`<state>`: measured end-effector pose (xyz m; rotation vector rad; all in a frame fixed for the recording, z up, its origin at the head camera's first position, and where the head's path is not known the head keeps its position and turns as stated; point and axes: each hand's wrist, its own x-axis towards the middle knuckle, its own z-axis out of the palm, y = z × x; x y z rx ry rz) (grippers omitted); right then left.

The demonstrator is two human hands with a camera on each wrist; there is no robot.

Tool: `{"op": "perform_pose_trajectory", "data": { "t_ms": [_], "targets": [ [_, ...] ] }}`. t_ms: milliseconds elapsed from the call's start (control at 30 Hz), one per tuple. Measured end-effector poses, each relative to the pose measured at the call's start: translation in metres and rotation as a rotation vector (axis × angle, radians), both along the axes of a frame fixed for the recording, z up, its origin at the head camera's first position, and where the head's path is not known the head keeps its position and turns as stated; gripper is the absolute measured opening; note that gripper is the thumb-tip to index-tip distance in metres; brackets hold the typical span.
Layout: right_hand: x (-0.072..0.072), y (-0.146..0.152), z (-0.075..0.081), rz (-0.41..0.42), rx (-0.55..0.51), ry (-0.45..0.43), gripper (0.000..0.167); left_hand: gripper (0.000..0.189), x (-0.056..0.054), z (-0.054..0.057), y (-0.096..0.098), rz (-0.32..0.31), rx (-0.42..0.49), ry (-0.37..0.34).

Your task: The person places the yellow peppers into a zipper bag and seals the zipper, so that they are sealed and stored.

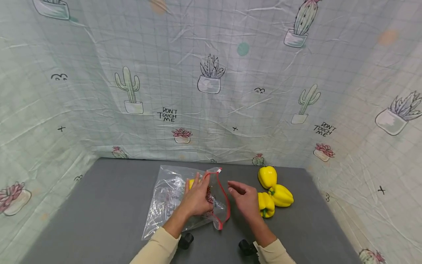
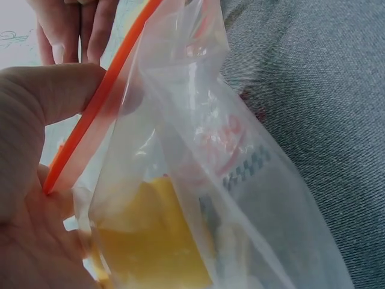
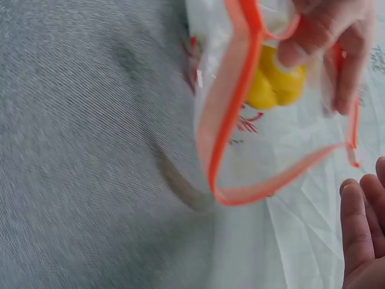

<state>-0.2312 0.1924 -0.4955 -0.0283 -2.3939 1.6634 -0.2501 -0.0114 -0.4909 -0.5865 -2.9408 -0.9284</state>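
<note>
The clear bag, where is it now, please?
In the head view, the clear bag lies on the gray table, held by the left hand, left of the loose peppers.

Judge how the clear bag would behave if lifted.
The clear bag is likely floppy, given its wrinkled film. The yellow pepper inside would probably make it sag. Its red strip seems stiffer, bowing outward into an open loop.

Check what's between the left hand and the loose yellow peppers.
Head view: the bag's red edge, then the right hand.
</note>
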Motion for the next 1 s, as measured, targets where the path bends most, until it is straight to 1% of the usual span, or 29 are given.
{"op": "perform_pose_trajectory", "data": {
  "t_ms": [200,500,600,767,1000],
  "targets": [
    [0.005,0.014,0.009,-0.079,0.010,-0.021,0.026,0.108,0.000,0.002,-0.001,0.004,0.008,-0.011],
    [0.014,0.032,0.017,-0.199,0.042,-0.067,0.029,0.107,0.000,0.005,-0.003,0.010,0.011,-0.032],
    [0.017,0.038,0.021,-0.224,0.049,-0.067,0.031,0.106,0.000,0.006,-0.003,0.009,0.009,-0.032],
    [0.023,0.048,0.025,-0.251,0.082,-0.091,0.034,0.107,0.000,0.007,-0.003,0.010,-0.004,-0.032],
    [0.032,0.063,0.026,-0.312,0.104,-0.135,0.039,0.104,0.000,0.007,-0.002,-0.002,0.002,-0.049]
  ]
}}
